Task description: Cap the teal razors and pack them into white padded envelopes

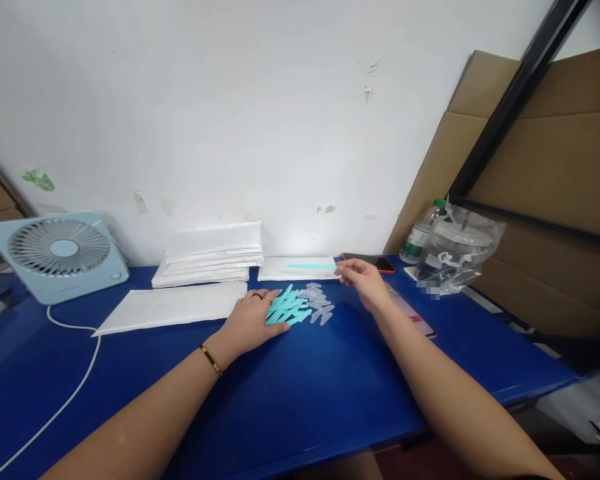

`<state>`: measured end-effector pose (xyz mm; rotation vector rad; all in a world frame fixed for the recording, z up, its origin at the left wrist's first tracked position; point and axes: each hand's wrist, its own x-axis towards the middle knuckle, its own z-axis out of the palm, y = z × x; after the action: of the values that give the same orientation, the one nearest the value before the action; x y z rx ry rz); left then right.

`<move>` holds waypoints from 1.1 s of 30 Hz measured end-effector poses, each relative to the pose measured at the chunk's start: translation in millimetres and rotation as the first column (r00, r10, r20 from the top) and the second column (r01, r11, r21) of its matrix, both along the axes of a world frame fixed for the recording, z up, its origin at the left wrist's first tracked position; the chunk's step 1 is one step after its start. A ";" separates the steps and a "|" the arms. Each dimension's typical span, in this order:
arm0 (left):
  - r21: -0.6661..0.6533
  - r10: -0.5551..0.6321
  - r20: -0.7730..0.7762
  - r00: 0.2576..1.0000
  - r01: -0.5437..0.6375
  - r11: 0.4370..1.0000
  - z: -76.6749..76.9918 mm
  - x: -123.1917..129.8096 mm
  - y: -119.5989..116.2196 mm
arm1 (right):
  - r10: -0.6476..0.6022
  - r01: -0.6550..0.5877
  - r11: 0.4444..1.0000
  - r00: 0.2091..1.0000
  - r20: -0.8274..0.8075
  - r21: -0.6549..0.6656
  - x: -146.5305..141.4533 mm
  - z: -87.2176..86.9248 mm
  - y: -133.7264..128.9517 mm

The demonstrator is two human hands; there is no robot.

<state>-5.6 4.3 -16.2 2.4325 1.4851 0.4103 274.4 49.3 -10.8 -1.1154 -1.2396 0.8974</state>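
Note:
A small heap of turquoise plastic sticks (pixel 290 307) lies on the blue table, with several translucent plastic pieces (pixel 322 309) on its right side. My left hand (pixel 253 317) rests at the heap's left edge, thumb and fingers apart and touching the sticks; part of the heap is hidden under it. Between thumb and fingertips, my right hand (pixel 360 277) pinches one long, thin, tapered turquoise stick (pixel 307 267) by its right end. The stick points left, over a white packet (pixel 275 272) by the wall.
White flat packets (pixel 213 250) are stacked at the back, another packet (pixel 175 307) in front. A blue fan (pixel 63 250) with a white cable (pixel 80 380) stands left. Right are two phones (pixel 375 262), (pixel 413 313), a bottle (pixel 420 233) and a bagged cup (pixel 453 250).

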 end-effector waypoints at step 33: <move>-0.071 -0.138 0.147 0.979 0.150 0.986 15.0 -0.9 0.6 | -0.050 -0.110 0.989 0.380 0.924 0.098 2.9 -22.7 19.5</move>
<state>-6.5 4.9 -1.2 2.3737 1.2339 0.4711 277.3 68.8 -33.5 -1.5474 -2.2214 0.0688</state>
